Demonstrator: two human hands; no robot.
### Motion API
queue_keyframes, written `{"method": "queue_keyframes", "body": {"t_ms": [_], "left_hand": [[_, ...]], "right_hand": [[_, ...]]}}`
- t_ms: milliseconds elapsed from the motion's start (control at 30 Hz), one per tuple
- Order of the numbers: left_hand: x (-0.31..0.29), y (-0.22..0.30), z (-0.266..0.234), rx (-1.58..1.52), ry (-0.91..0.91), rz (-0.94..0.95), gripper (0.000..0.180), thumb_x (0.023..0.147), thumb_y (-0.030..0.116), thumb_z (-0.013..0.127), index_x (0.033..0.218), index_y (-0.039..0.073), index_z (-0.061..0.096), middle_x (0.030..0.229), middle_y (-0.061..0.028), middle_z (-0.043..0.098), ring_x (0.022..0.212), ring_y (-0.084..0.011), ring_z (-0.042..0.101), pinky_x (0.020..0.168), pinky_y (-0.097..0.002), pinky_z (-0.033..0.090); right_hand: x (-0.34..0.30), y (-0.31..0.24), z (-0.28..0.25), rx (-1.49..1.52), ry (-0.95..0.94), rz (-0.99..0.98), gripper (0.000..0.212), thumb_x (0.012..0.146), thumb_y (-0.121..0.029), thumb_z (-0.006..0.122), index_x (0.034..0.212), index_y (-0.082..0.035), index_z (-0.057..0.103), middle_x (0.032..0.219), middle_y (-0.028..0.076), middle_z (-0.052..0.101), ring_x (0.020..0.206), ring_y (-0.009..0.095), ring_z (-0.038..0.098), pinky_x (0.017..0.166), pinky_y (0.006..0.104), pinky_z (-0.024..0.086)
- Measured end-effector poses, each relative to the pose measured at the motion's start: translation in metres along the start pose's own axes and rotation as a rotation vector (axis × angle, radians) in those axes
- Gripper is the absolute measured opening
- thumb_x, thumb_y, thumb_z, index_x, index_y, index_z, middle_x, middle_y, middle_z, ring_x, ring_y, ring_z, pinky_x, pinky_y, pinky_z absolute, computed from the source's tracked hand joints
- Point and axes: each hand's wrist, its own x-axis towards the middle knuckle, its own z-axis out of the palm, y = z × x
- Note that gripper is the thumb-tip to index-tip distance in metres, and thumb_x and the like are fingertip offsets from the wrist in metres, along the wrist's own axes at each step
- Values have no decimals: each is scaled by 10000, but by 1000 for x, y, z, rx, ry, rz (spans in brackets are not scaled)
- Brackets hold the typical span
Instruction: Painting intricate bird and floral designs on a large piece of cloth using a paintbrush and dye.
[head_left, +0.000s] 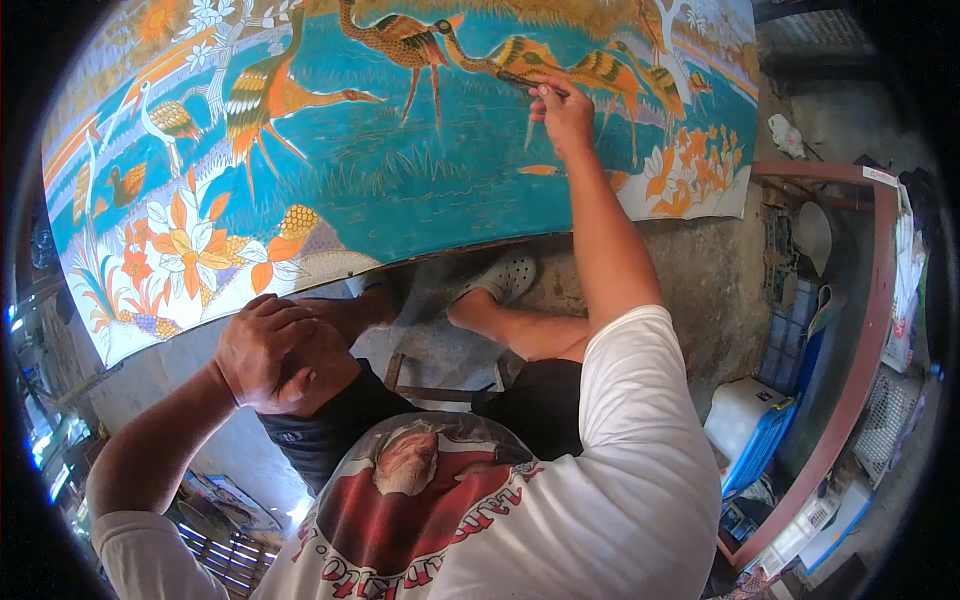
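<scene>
A large painted panel (pixel 420 215) spreads before me, with long-necked birds, flowers and teal water on it. My right hand (pixel 565 118) is raised to its upper right part, fingers closed around a thin dark paintbrush (pixel 520 81). The brush's tip end lies over the neck of a yellow and orange bird (pixel 540 62); whether the bristles touch the surface, I cannot tell. Over my left knee rests my left hand (pixel 268 350), palm down and fingers laid loosely across it, holding nothing. The panel's near edge is just beyond that hand.
Below the panel are my legs and a grey clog (pixel 510 279) on the floor. A low wooden stool frame (pixel 435 394) shows between my knees. On the right, a brown-framed shelf (pixel 885 270) stands near a white container (pixel 742 415) and a blue plastic item (pixel 765 445).
</scene>
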Motion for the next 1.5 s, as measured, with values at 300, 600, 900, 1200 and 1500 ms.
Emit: {"method": "queue_keyframes", "body": {"t_ms": [300,600,900,1200,1500], "left_hand": [[0,3,-2,-5,-2,-17,567,776,449,673,1128,7,724,1134,-205,741,1023,-408,700,936,-505,556],[4,3,-3,-20,-19,-18,586,771,463,678,1137,8,722,1141,-204,740,1014,-407,694,936,-501,552],[10,7,-2,26,-19,-33,571,783,491,676,1106,24,727,1095,-193,744,971,-405,687,894,-501,553],[20,21,-1,42,-99,-71,614,771,547,666,1081,21,727,1048,-242,717,978,-475,667,860,-532,533],[18,46,21,245,-97,-92,503,775,436,713,1086,41,729,1075,-223,729,1043,-460,671,921,-551,542]], "right_hand": [[0,-1,-7,-122,19,-35,179,1034,-81,681,1179,-56,784,987,75,785,731,105,683,636,297,616],[-4,-6,-7,-90,7,-76,184,1038,-103,689,1188,-41,776,1013,89,795,736,105,690,645,298,613],[-33,-18,-32,-22,98,-36,231,1057,-120,658,1239,-3,738,1052,130,772,769,144,707,664,315,641],[-212,-5,-226,489,395,106,335,1080,-239,645,1321,-7,662,1029,127,725,825,213,711,733,392,661],[-541,120,-446,257,1048,437,348,1080,-250,632,1338,-19,617,996,121,705,766,232,682,675,417,630]]}}
